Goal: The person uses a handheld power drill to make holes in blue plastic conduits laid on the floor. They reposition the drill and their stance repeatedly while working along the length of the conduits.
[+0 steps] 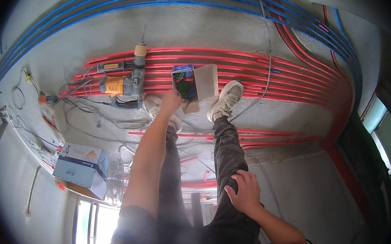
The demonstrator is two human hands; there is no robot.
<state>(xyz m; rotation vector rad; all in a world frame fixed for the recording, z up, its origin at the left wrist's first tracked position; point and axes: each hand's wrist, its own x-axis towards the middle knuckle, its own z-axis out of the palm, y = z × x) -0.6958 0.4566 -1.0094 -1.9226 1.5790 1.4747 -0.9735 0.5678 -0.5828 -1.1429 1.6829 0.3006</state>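
My left hand [172,101] reaches down to the near left edge of an open cardboard box [206,82]. Its fingers look curled in, and whatever they hold, if anything, is hidden. Inside the box lie several small green pieces [182,90] and something blue, too small to name. One box flap stands out to the right. My right hand [245,192] lies on my right thigh, near the knee, fingers spread and holding nothing.
An orange and grey rotary hammer drill [118,85] lies left of the box, its cable trailing left. Red conduits [295,79] run under the box, blue conduits [168,0] beyond. A blue-white carton [79,170] and a clear plastic bottle [115,180] stand at lower left.
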